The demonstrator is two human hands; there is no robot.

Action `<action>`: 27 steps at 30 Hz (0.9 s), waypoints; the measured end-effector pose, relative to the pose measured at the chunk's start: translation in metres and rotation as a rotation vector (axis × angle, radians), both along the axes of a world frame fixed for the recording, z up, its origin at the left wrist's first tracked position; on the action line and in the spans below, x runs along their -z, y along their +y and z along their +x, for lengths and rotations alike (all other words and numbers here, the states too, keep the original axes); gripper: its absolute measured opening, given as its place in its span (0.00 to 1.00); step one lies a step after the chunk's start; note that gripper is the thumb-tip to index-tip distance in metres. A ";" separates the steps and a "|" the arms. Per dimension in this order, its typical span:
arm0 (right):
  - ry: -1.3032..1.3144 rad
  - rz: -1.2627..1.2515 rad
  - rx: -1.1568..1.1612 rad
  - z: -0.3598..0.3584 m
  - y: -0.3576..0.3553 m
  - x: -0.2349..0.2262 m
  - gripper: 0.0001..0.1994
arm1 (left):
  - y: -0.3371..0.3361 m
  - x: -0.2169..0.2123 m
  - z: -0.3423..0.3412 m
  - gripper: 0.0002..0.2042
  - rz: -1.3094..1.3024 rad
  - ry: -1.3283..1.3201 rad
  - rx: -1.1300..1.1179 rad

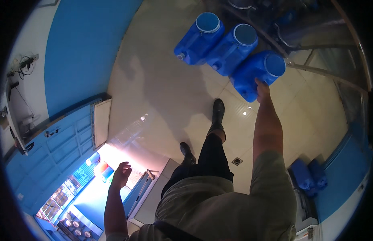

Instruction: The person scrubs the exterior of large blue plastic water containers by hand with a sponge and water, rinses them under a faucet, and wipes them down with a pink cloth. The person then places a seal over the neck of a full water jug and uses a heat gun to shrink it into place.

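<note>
Three blue plastic water jugs stand in a slanting row on the tiled floor, each with a wide round lid and a small spout low on its side. My right hand reaches out to the nearest water jug and is closed on it beside the round lid; the fingertips are partly hidden. The middle jug and the far-left jug stand close beside it, untouched by my hands. Away from the jugs, my left hand hangs in the air at the left, loosely open and holding nothing.
Dark racks rise beyond the jugs at the far right. A floor drain lies near my boots. More blue containers sit at the right wall. On the left, a blue door stands beside a bright doorway.
</note>
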State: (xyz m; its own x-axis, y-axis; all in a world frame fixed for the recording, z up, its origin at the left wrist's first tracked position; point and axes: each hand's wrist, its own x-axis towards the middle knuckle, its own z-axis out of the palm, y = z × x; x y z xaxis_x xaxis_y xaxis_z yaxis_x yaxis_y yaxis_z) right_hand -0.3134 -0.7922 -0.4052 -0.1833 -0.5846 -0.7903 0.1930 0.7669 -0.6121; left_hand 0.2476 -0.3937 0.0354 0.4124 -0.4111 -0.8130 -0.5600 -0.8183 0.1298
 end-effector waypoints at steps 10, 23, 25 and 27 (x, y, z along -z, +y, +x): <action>0.521 -0.184 -0.068 -0.064 0.192 -0.259 0.20 | -0.115 -0.033 -0.043 0.19 -0.351 0.139 0.458; 0.766 -0.495 0.393 -0.158 0.552 -0.547 0.05 | -0.240 -0.111 -0.395 0.21 -1.141 0.760 1.236; 0.715 -0.556 0.648 -0.153 0.609 -0.541 0.13 | -0.241 -0.131 -0.449 0.20 -1.175 0.811 1.572; 0.758 -0.607 0.867 -0.157 0.668 -0.514 0.24 | -0.233 -0.148 -0.509 0.18 -1.276 0.925 1.789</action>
